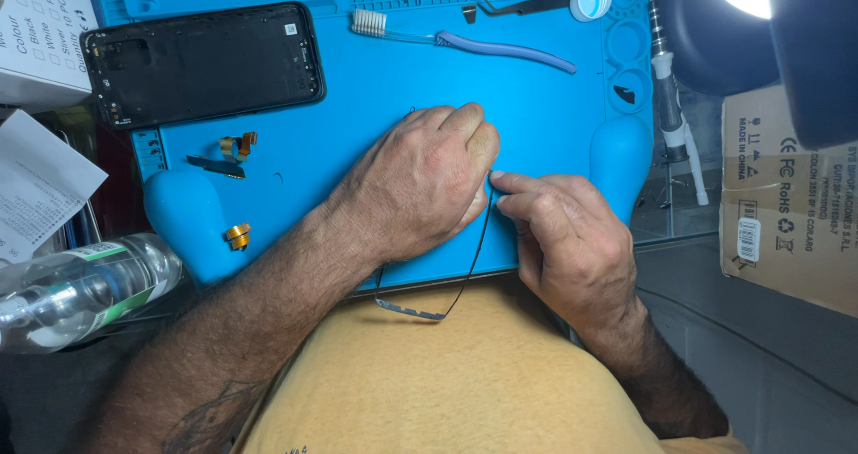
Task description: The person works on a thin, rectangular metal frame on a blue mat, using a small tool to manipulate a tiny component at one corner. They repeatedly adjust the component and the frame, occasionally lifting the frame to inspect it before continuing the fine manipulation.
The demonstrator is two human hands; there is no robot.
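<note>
Phone repair bench, blue work mat (375, 105), opened phone shell (201, 61), screwdriver (668, 105)

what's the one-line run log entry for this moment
left hand: pressing thin black frame on blue mat | right hand: pinching frame edge | nearby: toothbrush, black phone housing

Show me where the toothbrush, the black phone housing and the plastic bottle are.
toothbrush (500, 46): head view, on its purple handle.
black phone housing (206, 63): head view, middle of its inner face.
plastic bottle (80, 289): head view, on its clear body.
</note>
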